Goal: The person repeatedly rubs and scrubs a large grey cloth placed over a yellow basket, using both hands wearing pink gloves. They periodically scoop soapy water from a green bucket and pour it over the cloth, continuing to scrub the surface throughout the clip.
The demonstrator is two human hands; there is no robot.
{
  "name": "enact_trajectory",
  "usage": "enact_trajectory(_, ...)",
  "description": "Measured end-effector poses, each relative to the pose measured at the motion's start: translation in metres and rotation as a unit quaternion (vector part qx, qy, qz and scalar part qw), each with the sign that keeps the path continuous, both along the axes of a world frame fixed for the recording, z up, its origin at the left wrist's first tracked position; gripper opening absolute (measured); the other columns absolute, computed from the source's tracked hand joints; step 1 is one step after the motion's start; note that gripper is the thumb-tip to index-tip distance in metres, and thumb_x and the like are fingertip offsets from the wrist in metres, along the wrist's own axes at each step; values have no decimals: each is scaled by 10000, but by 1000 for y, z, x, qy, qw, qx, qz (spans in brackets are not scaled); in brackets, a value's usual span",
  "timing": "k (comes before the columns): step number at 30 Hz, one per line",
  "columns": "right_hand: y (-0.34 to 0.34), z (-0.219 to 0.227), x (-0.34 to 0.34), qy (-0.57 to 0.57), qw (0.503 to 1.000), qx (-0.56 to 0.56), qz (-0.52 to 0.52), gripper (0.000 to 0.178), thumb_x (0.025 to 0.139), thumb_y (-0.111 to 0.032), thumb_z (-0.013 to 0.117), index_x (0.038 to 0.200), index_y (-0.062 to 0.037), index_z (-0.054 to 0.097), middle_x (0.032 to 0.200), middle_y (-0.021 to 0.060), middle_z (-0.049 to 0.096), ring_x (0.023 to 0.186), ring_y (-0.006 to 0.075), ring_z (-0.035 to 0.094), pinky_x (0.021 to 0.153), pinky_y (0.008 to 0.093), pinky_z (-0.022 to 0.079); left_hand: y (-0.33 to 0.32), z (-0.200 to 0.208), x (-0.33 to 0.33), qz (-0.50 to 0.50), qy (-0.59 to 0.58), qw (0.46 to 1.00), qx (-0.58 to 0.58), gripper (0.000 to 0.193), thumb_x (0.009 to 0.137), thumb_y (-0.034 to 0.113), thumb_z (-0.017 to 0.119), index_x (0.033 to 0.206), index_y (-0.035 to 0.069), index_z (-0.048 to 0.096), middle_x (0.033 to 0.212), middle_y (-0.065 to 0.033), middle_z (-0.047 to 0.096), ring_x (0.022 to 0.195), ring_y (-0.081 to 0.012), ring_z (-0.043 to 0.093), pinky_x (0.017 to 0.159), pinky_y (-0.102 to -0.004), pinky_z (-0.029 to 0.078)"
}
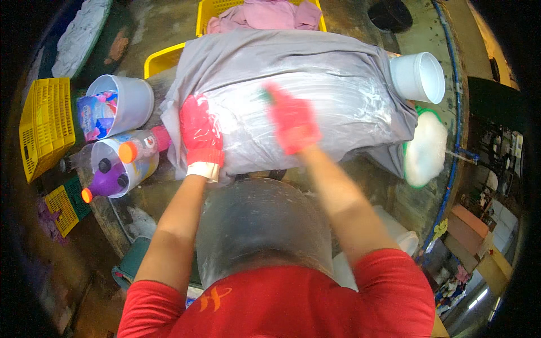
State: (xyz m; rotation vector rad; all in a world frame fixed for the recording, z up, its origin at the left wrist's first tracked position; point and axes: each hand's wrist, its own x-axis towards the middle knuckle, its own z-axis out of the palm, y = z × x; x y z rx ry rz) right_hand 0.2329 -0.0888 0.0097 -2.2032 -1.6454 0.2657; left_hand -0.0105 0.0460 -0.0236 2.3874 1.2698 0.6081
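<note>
At 12 o'clock, one white-streaked grey cloth [242, 107], spread wide. Left hand [202, 129] at 10, gloved, palm down on cloth, fingers toward 12. Right hand [294, 121] at 1, gloved, over cloth, blurred, grip can't tell. Hands apart. Around: one yellow crate [202, 21] at 12 holding pink cloth [262, 15]; three pale buckets [145, 101] at 10, 9, 2; two orange-capped bottles [107, 180] at 9, partly blocking one bucket.

Left hand [201, 129] flat on soapy grey cloth [242, 141]. Right hand [294, 123] blurred, with green thing [265, 96]. White tub [414, 76] at cloth's right.
</note>
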Motion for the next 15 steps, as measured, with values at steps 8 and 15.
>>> enact_trajectory(8, -105, 11, 70, -24, 968, 32, -247, 577, 1105, -278, 509, 1667, -179, 419, 1550, 191, 600, 1151, 354, 727, 960, 534, 585, -2, 14, 13, -40, 14, 994, 102, 556, 1006, 151, 590, 1549, 36, 562, 1582, -170, 573, 1519, -387, 455, 1296, -510, 310)
enact_trajectory(15, -71, 9, -6, 26, 998, -11, -62, 537, 1088, -301, 555, 1612, -197, 505, 1412, 199, 684, 1048, 381, 737, 916, 538, 588, -10, 17, 20, 174, -502, 733, -424, 502, 1135, 121, 471, 1635, 94, 429, 1637, -46, 550, 1145, -103, 662, 923, -239, 511)
